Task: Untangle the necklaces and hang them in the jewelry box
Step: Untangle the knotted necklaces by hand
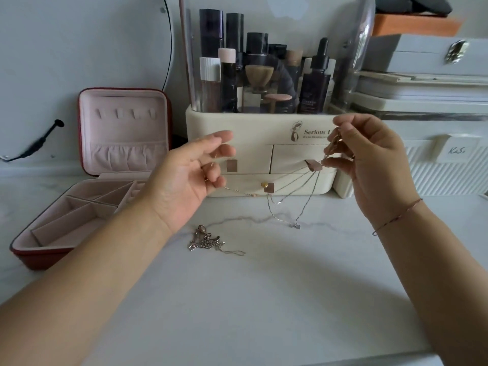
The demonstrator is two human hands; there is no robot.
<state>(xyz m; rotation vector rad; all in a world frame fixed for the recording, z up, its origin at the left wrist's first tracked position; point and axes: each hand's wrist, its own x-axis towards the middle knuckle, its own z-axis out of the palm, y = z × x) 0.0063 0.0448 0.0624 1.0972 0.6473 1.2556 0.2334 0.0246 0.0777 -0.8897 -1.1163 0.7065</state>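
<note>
Thin silver necklace chains (293,192) stretch in the air between my two hands, with loops and a small pendant (297,225) hanging down to the table. My right hand (369,159) pinches the bunched chains between thumb and fingertips. My left hand (190,178), palm up, holds one chain end with its lower curled fingers while the index and middle fingers stay straight. A tangled heap of chain with a rosy pendant (206,240) lies on the white table. The red jewelry box (87,180) stands open at the left, its pink lid upright with small hooks.
A cream cosmetics organiser (253,128) with bottles and small drawers stands right behind the hands. White storage cases (433,101) are stacked at the right. A round mirror edge (169,48) and a black cable (39,141) are at the back left.
</note>
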